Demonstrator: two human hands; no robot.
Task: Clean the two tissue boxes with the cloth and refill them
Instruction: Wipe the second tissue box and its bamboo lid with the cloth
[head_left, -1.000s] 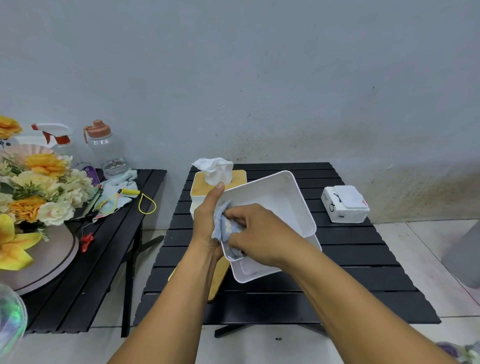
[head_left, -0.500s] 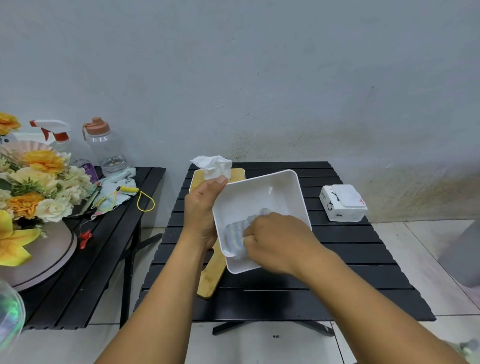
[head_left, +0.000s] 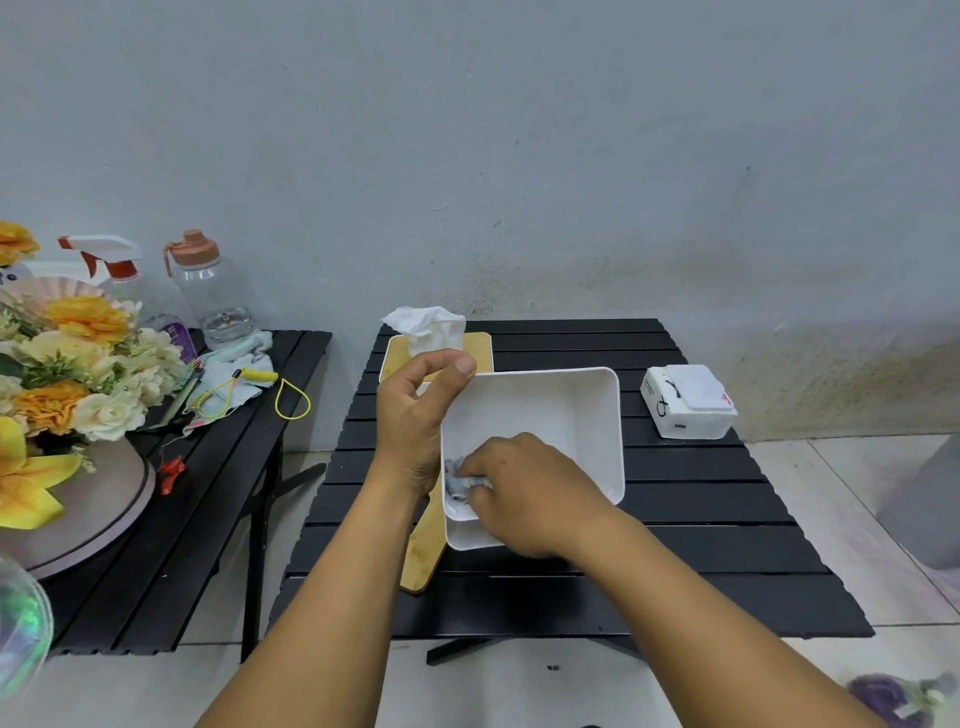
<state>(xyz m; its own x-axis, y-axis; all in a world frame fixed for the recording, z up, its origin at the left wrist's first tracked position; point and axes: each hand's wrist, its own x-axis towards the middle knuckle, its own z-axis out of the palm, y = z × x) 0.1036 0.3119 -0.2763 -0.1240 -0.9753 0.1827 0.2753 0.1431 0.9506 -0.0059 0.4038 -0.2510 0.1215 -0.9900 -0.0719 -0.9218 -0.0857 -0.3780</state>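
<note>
Side table (head_left: 208, 519) at left: flowers (head_left: 78, 364), spray bottle (head_left: 111, 260), water bottle (head_left: 213, 291), yellow cord (head_left: 257, 375).

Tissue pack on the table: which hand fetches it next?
Likely right: the tissue pack lies nearer the right hand, which must drop the cloth first. Left hand holds the white tissue box rim.

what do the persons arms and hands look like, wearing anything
Nothing worn that shows. The left forearm and right forearm are bare to the picture's lower edge, with no sleeve in view. The left hand and right hand have no gloves, no visible rings, and no watch or band at either wrist. The left thumbnail is short and unpainted.
</note>
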